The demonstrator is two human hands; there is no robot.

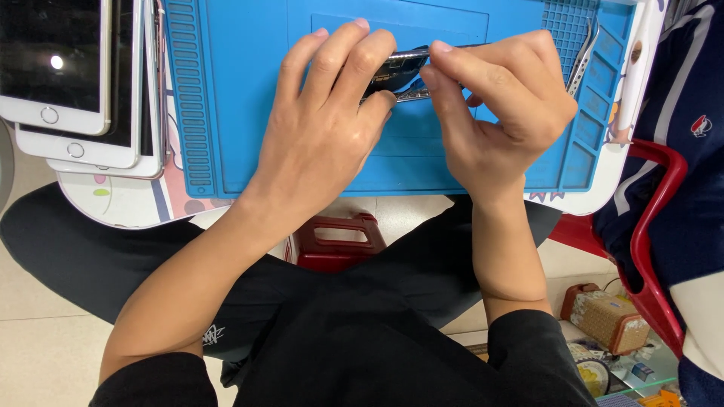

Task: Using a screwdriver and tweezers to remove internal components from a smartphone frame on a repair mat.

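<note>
My left hand (pixel 324 120) and my right hand (pixel 501 105) meet over a blue ribbed work mat (pixel 249 113). Between them is a small opened phone body (pixel 396 71), dark inside with a metal edge. The left fingers wrap over its left end. My right thumb and forefinger pinch its right side. Most of the phone body is hidden by the fingers.
A stack of white smartphones (pixel 72 83) lies at the far left on a small white table (pixel 128 200). Metal tweezers (pixel 584 49) rest on the mat's right edge. A red stool (pixel 335 241) is under me; another person in a dark jacket (pixel 690 151) sits on a red chair (pixel 652 226) at the right.
</note>
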